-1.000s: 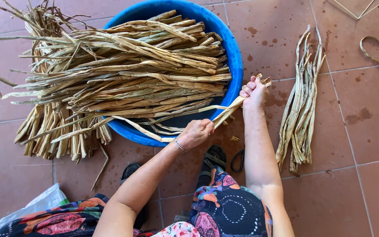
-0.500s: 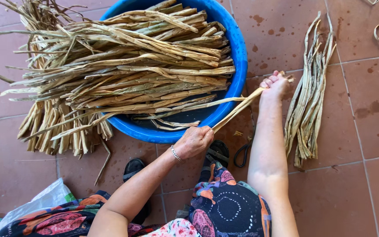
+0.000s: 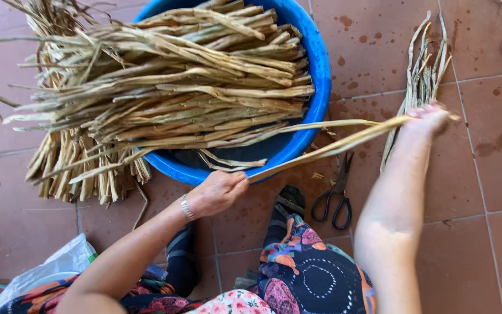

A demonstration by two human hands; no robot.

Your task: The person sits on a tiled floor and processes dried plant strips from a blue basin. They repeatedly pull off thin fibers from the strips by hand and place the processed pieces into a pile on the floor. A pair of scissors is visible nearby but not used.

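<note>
Left hand [image 3: 219,191] and right hand [image 3: 430,118], fingers closed, grip one dried leaf strip [image 3: 326,149]; long axis rises from near-left to far-right beside blue basin [image 3: 319,70].

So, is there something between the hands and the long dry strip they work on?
Nothing visible. The left hand pinches one end of the long dry strip by the blue tub, and the right hand holds the other end. Only the scissors lie on the floor below it.
</note>
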